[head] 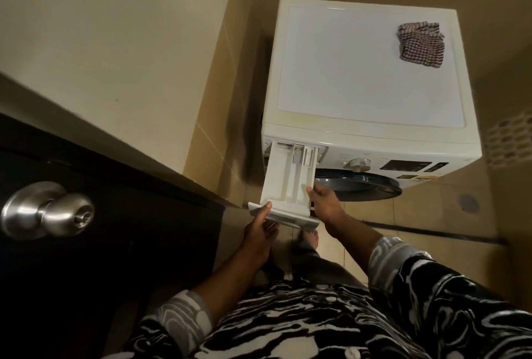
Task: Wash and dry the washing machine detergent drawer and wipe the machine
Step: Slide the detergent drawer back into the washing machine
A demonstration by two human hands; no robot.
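The white detergent drawer (288,177) sticks far out of its slot at the top left of the white washing machine (371,70). My left hand (259,232) grips the drawer's front panel from below, thumb on top at the left corner. My right hand (325,203) holds the drawer's right side near the front. A checked brown cloth (421,43) lies crumpled on the machine's lid at the back right.
A dark door with a round metal knob (47,209) stands close on my left. Beige walls enclose the machine on the left and behind. The machine's round door (359,185) and control dial (359,163) face the tiled floor area, where a floor drain (468,202) sits.
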